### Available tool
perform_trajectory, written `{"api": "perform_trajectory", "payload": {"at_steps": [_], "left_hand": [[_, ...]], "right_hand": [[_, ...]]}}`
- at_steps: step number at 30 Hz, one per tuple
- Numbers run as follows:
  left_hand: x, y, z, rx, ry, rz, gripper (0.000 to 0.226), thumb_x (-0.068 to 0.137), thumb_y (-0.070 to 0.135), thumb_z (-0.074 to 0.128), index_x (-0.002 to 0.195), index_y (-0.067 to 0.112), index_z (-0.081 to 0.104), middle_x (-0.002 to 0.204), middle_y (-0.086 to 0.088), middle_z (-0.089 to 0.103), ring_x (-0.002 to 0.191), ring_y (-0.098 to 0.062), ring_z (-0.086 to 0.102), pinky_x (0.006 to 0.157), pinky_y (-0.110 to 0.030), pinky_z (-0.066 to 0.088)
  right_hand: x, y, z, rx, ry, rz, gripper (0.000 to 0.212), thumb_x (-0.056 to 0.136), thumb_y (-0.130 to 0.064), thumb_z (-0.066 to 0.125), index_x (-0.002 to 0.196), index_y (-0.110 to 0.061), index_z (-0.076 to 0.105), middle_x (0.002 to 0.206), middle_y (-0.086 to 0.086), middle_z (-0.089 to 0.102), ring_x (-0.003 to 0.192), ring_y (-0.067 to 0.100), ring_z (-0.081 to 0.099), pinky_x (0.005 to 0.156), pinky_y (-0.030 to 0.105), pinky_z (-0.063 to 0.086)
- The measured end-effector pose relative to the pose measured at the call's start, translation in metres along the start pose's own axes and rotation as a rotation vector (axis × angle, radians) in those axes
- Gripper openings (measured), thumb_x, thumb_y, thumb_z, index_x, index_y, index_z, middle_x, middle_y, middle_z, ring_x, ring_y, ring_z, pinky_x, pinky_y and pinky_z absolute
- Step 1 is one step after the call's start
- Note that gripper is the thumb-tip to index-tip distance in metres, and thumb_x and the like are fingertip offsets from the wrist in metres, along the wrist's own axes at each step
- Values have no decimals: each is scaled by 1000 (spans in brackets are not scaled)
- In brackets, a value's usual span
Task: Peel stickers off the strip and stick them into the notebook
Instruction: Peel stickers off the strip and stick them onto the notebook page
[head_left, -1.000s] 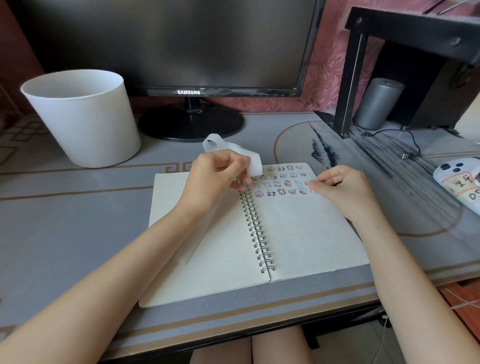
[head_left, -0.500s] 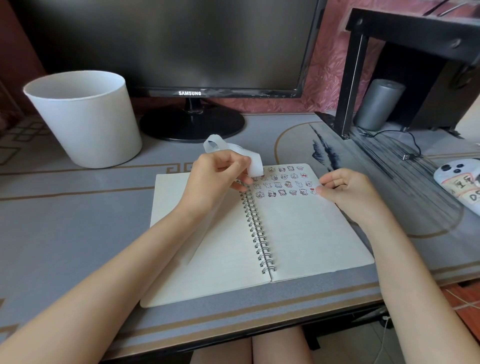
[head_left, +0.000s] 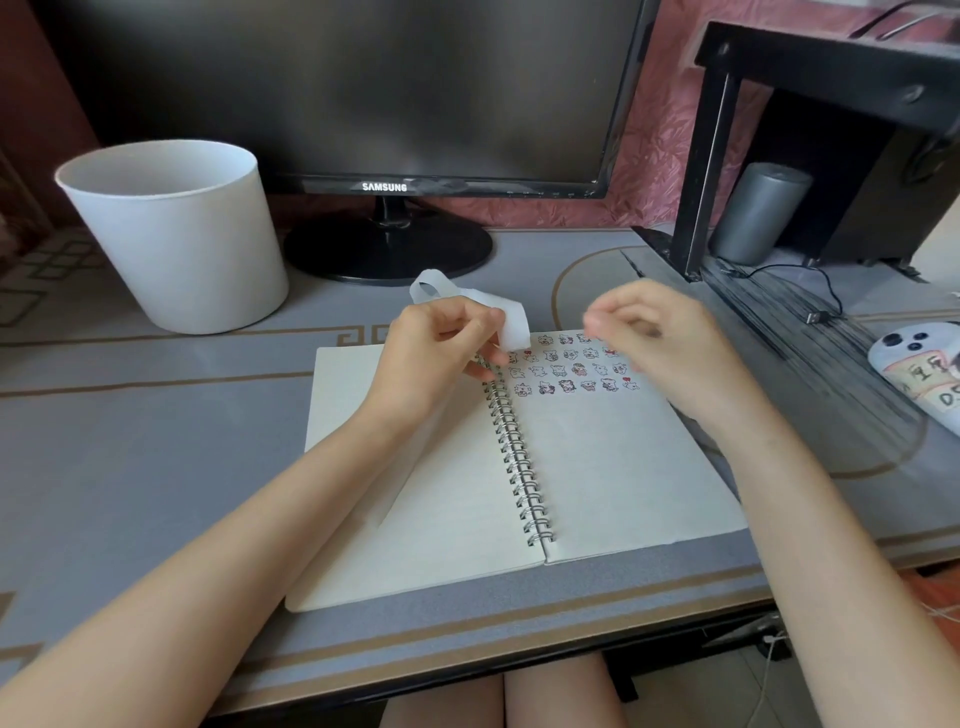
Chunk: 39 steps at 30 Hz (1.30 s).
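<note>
Bin: A white bin (head_left: 176, 244) is standing upright at the far left of the desk (head_left: 130, 441). You are seeing only its rim and a little of its inner wall, so its contents cannot be told.
Notebook: The spiral notebook (head_left: 597, 467) is lying open in front of you. Its right page is carrying rows of small cartoon stickers (head_left: 571, 370) along the top.
Strip: The pale strip (head_left: 511, 325) is looping up behind your left hand (head_left: 436, 353) and hanging past the fingertips. Its free end is dangling over the spiral, beside the stickers.
Left hand: Your fingers are curling round the strip and pinching it (the forearm is crossing the left page).
Right hand: Your right hand (head_left: 660, 338) is hovering over the page's top right corner and is blurred. The fingers are loosely curled, pointing towards the strip, and whether they are pinching a sticker cannot be told.
</note>
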<state>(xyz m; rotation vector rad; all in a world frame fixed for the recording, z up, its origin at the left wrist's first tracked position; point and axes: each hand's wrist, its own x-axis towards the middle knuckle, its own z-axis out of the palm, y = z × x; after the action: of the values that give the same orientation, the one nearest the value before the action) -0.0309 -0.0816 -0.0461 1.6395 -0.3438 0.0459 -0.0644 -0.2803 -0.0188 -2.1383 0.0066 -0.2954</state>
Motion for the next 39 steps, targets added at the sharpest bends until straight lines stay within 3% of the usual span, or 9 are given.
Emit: {"api": "perform_trajectory", "payload": {"at_steps": [4,8,15,19,24,39], "left_hand": [[1,0,-1,-5,9,25,24,96,11,55,75,6,66,71,-2,65,65,-11,65,58,-24,55],[1,2,-3,-35,32,43,24,96,12,54,74,11,64,66,11,65,62,-9,66,56,-24,55],[0,3,-1,-54,2,10,23,96,18,55,84,2,67,79,-3,66,65,-12,64,57,-25,53],[0,-1,-1,-6,-26,25,14,91,12,62,78,12,69,75,-6,68,68,-12,65,60,-23,54],[0,-2,-1,-36,-19,24,15,92,11,61,79,11,68,68,-2,67,68,-12,66,63,-24,55],[-2,3,0,-50,-16,-11,14,92,11,61,80,11,69,65,0,69,66,-7,67,66,-19,55]], "right_hand": [[2,-12,25,39,-111,-127,19,80,-24,74,96,-21,62,83,-10,69,71,-1,57,76,17,43],[5,-12,40,-19,-48,-186,20,80,-18,73,90,-30,60,77,-15,68,71,13,56,78,26,46],[5,-7,44,258,36,-200,22,81,-2,70,82,-22,60,77,-8,64,71,4,57,71,20,45],[5,-4,45,275,15,-201,19,82,-2,68,82,-21,64,78,-9,65,72,3,57,71,15,46],[5,-2,48,231,33,-217,17,80,-10,72,81,-26,69,78,-9,70,77,8,63,79,26,50],[6,0,49,168,57,-258,9,80,-7,72,83,-15,69,77,-6,69,72,7,62,72,23,51]]}}
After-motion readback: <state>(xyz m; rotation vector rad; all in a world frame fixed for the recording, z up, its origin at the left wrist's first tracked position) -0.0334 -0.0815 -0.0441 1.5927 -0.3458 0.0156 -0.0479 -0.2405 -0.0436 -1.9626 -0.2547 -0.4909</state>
